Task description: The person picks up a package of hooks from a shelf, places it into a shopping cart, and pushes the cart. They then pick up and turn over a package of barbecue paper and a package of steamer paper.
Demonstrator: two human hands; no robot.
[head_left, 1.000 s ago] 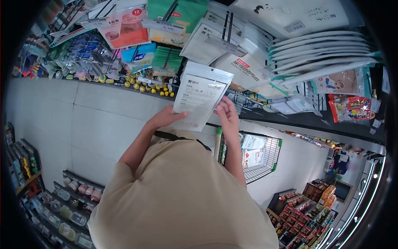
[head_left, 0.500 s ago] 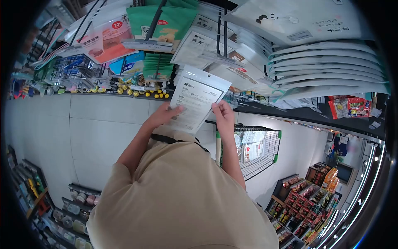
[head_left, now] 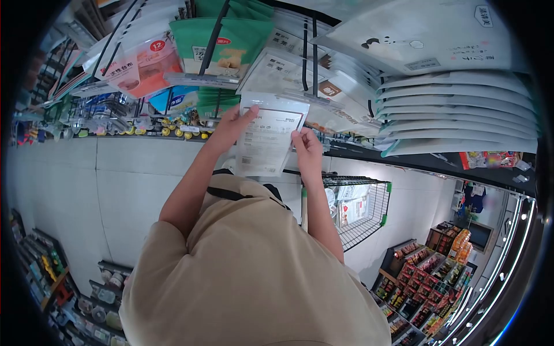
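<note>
A flat white plastic packet (head_left: 265, 144) with printed text hangs between my two hands, just in front of the shelf rack. My left hand (head_left: 233, 128) grips its upper left edge, thumb laid across the front. On the packet's right edge, my right hand (head_left: 307, 144) pinches it with thumb and curled fingers. Just behind the packet's top are similar white packets (head_left: 276, 72) on a hook. A green packet (head_left: 219, 49) hangs to their left.
A black wire shopping cart (head_left: 360, 216) with green corners stands on my right, packets inside. Stacked white bags (head_left: 461, 106) fill the rack's right side. Shelves of red packages (head_left: 424, 282) stand at lower right. Black hooks (head_left: 314, 57) jut out overhead.
My left hand has slid up the packet's left edge toward its top. The packet has turned to hang more upright and shifted slightly left; my right hand keeps its hold.
</note>
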